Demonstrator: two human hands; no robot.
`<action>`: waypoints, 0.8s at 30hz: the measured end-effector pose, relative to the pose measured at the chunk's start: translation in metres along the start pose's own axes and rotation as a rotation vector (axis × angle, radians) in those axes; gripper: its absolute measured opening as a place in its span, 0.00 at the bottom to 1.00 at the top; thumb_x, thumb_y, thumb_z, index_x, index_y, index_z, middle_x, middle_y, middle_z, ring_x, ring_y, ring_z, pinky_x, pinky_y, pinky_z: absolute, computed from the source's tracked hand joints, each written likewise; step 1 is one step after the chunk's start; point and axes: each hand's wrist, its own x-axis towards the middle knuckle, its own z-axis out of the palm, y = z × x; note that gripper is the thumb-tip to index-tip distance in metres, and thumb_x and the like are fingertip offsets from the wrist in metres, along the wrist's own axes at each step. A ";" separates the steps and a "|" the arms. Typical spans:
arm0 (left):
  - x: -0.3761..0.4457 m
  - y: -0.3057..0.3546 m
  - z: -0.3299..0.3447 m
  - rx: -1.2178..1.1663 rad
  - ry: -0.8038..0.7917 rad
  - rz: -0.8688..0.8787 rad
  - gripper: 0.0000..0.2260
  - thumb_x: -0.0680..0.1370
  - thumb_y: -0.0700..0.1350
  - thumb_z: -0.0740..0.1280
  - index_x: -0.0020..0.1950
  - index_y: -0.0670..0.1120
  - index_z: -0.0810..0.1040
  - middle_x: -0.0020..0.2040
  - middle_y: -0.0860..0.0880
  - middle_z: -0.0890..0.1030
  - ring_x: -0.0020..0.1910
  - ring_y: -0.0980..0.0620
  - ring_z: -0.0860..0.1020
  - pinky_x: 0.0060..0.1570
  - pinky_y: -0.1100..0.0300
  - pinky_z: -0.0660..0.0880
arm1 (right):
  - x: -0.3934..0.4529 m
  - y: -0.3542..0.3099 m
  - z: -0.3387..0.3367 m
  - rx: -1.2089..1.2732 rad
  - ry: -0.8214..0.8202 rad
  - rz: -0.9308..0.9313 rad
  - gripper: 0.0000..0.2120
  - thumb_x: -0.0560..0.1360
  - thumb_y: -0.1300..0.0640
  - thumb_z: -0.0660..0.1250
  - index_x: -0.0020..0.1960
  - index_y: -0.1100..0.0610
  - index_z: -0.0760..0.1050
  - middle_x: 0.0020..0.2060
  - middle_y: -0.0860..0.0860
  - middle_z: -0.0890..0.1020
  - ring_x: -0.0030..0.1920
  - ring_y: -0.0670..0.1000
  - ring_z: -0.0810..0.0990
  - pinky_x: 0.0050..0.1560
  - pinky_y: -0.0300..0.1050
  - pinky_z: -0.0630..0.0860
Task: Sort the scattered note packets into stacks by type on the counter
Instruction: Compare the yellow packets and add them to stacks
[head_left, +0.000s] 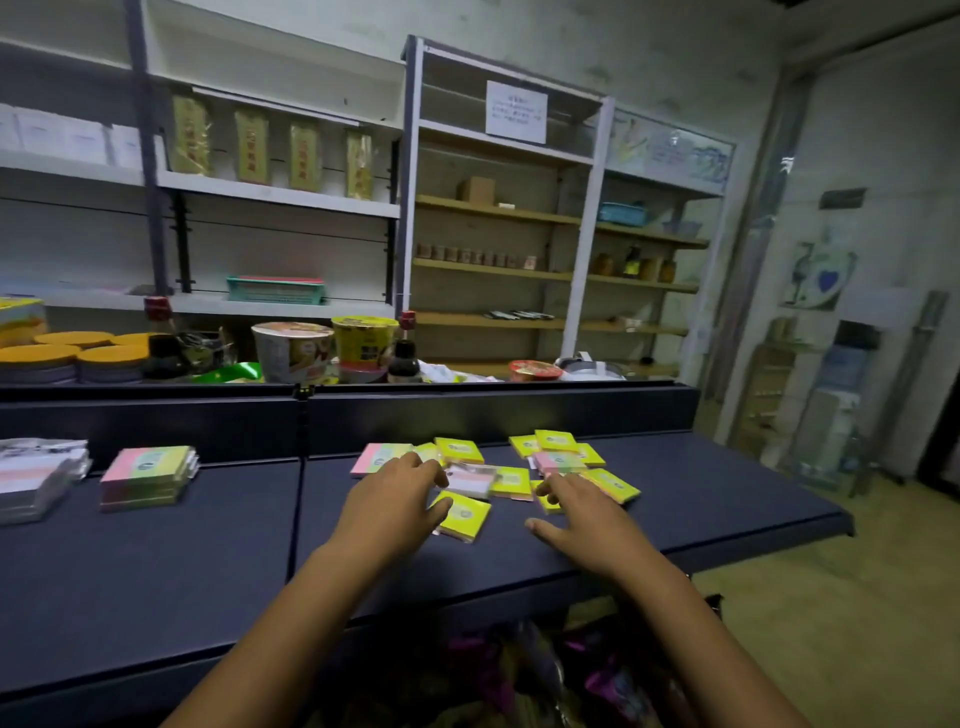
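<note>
Several note packets lie scattered on the dark counter (727, 499): small yellow ones (459, 450), a pink-and-green one (375, 459), and a clear-wrapped white one (470, 480). My left hand (396, 493) rests over the pile, its fingertips touching a yellow packet (466, 514) and the white one, fingers apart. Over the pile's right side hovers my right hand (584, 512), fingers spread, tips on a yellow packet (549, 503). At the left stand a stack of pink-and-green packets (148, 473) and a stack of clear-wrapped white packets (36, 478).
A raised dark ledge (467, 410) backs the counter, with instant-noodle cups (293, 351), sauce bottles (404, 348) and orange-lidded tins (111, 361) behind it. Shelving lines the far wall. The counter's right end (841, 519) drops to the floor.
</note>
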 end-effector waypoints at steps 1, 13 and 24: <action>0.000 0.010 0.003 -0.001 -0.009 0.003 0.14 0.80 0.57 0.60 0.64 0.55 0.73 0.60 0.53 0.74 0.60 0.52 0.73 0.50 0.56 0.73 | -0.004 0.008 -0.003 0.001 -0.003 0.010 0.21 0.78 0.41 0.65 0.66 0.49 0.69 0.65 0.47 0.73 0.65 0.49 0.72 0.61 0.50 0.74; 0.058 0.054 0.046 0.062 -0.036 0.029 0.15 0.80 0.58 0.60 0.64 0.54 0.73 0.61 0.52 0.76 0.62 0.51 0.72 0.50 0.57 0.72 | 0.013 0.087 -0.015 -0.049 0.031 0.086 0.23 0.78 0.39 0.64 0.68 0.50 0.69 0.64 0.48 0.74 0.64 0.50 0.72 0.60 0.48 0.74; 0.145 0.055 0.096 0.047 -0.064 0.050 0.15 0.80 0.56 0.60 0.62 0.51 0.74 0.58 0.50 0.76 0.58 0.48 0.74 0.50 0.54 0.74 | 0.081 0.132 -0.014 -0.078 0.030 0.134 0.20 0.79 0.40 0.62 0.65 0.50 0.69 0.63 0.49 0.73 0.65 0.51 0.71 0.61 0.50 0.73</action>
